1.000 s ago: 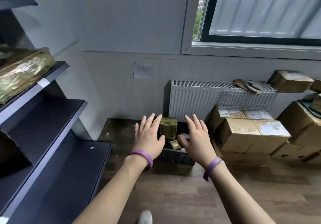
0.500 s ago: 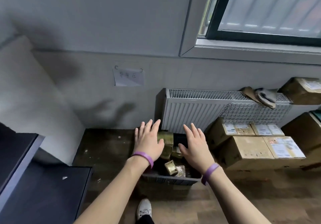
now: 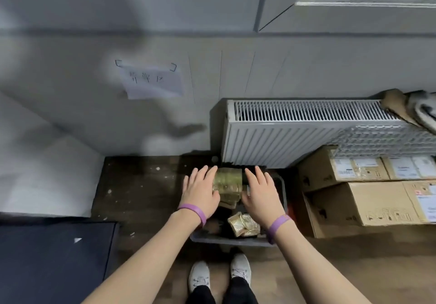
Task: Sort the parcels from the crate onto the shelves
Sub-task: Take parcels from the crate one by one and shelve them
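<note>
A grey crate [image 3: 236,241] stands on the floor below the radiator, with several parcels wrapped in yellowish tape inside. The largest taped parcel [image 3: 228,181] sits at the crate's far end. My left hand [image 3: 200,192] reaches down at its left side and my right hand [image 3: 262,194] at its right side, both with straight fingers. Whether the palms touch the parcel I cannot tell. A smaller crumpled gold parcel [image 3: 243,224] lies near the crate's front edge. A dark shelf board [image 3: 54,256] shows at the lower left.
A white radiator [image 3: 295,133] hangs on the wall right behind the crate. Stacked cardboard boxes [image 3: 368,192] stand to the right. A paper note [image 3: 151,81] is taped to the wall. My white shoes [image 3: 219,277] stand just in front of the crate.
I have stepped close to the crate and bent over it. Both hands have dropped from above the crate to either side of the large taped parcel. The shelves have slid out of view.
</note>
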`<action>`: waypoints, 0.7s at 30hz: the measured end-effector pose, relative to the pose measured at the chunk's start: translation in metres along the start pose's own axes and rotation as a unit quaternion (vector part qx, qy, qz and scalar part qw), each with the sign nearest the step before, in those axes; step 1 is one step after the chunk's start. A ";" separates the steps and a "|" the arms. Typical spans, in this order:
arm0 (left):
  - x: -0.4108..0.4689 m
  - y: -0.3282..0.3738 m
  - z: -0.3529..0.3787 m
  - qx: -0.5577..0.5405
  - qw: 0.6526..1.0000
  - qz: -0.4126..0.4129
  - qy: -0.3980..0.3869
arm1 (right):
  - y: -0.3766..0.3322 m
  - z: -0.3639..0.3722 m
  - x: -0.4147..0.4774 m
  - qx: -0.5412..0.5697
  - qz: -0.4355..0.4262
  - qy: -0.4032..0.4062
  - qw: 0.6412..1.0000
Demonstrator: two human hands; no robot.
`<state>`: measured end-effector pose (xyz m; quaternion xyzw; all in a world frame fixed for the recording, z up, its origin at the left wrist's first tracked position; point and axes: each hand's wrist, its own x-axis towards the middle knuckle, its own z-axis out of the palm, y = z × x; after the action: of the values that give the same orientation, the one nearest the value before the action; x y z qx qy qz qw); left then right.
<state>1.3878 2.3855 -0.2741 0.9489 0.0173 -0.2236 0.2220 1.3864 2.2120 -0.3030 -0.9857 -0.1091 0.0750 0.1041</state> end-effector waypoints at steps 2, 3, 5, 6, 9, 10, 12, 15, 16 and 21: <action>0.037 -0.013 0.031 0.002 1.000 -0.017 -0.008 | 0.021 0.043 0.024 0.003 0.001 -0.035 0.999; 0.056 -0.021 0.049 0.004 1.000 -0.026 -0.015 | 0.031 0.068 0.035 0.004 0.001 -0.045 0.999; 0.094 -0.039 0.091 0.006 0.999 -0.041 -0.025 | 0.052 0.122 0.054 0.018 0.004 -0.067 0.998; 0.112 -0.049 0.113 0.009 0.998 -0.046 -0.030 | 0.062 0.148 0.062 0.024 0.012 -0.081 0.996; 0.158 -0.081 0.178 0.018 0.997 -0.060 -0.052 | 0.086 0.221 0.082 0.034 0.023 -0.108 0.993; 0.171 -0.092 0.200 0.021 0.996 -0.063 -0.057 | 0.093 0.243 0.087 0.041 0.028 -0.113 0.992; 0.196 -0.113 0.237 0.018 0.996 -0.068 -0.063 | 0.105 0.280 0.094 0.049 0.047 -0.139 0.988; 0.223 -0.138 0.281 -0.013 0.993 -0.093 -0.073 | 0.121 0.331 0.100 0.063 0.067 -0.170 0.981; 0.229 -0.144 0.292 -0.026 0.991 -0.104 -0.081 | 0.123 0.344 0.100 0.077 0.072 -0.175 0.979; 0.234 -0.155 0.317 -0.121 0.982 -0.127 -0.072 | 0.121 0.377 0.097 0.215 0.096 -0.171 0.957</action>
<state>1.4457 2.3740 -0.6937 0.8865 0.1490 -0.3140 0.3054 1.4399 2.1901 -0.7067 -0.9183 -0.0117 0.2733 0.2861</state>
